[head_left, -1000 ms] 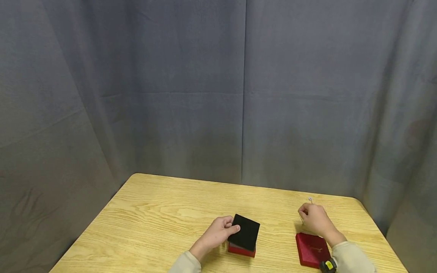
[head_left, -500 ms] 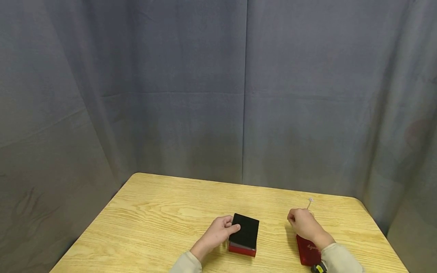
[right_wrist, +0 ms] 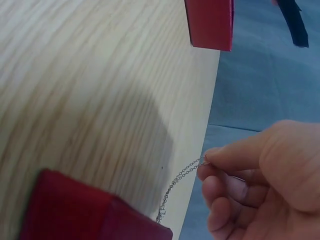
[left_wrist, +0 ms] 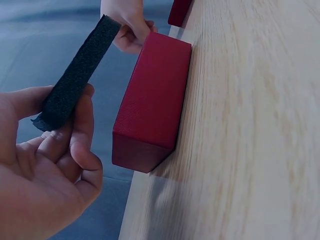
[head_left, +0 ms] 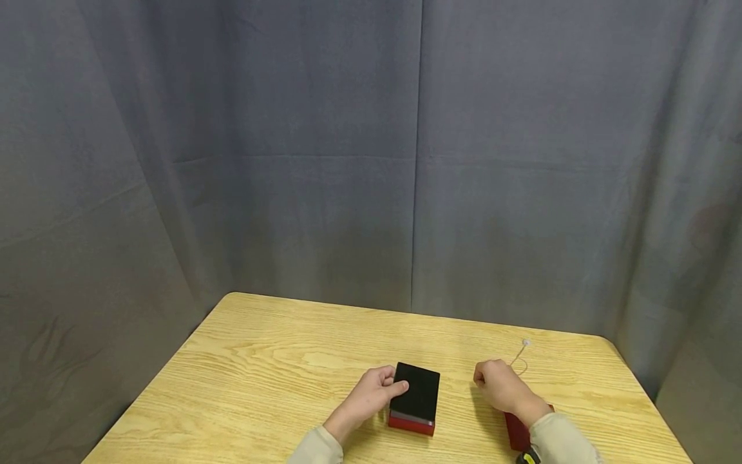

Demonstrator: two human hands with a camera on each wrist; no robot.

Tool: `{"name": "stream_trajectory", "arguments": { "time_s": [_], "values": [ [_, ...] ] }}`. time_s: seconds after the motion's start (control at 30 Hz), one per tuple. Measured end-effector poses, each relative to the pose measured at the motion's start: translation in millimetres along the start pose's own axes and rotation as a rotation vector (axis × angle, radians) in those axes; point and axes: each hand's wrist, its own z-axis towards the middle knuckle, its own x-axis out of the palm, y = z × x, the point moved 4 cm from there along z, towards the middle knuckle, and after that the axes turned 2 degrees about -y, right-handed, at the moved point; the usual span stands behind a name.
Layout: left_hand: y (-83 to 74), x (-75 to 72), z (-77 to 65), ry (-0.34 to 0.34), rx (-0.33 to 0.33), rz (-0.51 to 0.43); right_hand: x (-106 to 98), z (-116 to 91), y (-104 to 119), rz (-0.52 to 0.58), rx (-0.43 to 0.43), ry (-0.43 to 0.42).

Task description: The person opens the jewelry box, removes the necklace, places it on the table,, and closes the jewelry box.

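My left hand (head_left: 371,394) pinches a thin black foam pad (head_left: 418,390) between thumb and fingers. In the left wrist view the pad (left_wrist: 77,75) is tilted and apart from the red box (left_wrist: 155,90), which stands on the table. My right hand (right_wrist: 270,180) pinches a fine chain necklace (right_wrist: 181,176) by one end in its fingertips. From that hand the chain runs back to a small pale pendant (head_left: 526,342) lying on the table. The dark red box lid (head_left: 518,433) lies under the right forearm, partly hidden by it.
The wooden table (head_left: 272,361) has rounded far corners. Grey curtains (head_left: 324,193) hang behind it and along both sides. A dark band with a yellow patch (head_left: 527,457) is on the right wrist.
My right hand has moved left and slightly nearer with the chain, while the pendant has hardly moved and more chain shows. The left hand stays in place; its pad has turned slightly.
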Motion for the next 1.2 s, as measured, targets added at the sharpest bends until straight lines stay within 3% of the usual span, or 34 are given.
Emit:
{"name": "stream_trajectory", "arguments": {
  "time_s": [0.3,0.6,0.83,1.2],
  "values": [
    [23.2,1.7,10.7,0.009,-0.005,-0.007,12,5,-4,-0.020,0.056,0.005],
    [25.0,-0.2,11.4,0.022,-0.041,-0.019,11,6,-2,-0.005,0.038,0.004],
    [26.8,-1.1,13.2,0.012,-0.041,-0.003,10,6,4,-0.002,0.077,-0.013],
    [28.5,0.2,13.6,0.021,-0.030,0.005,3,9,22,0.165,0.085,-0.051]
  ]
}}
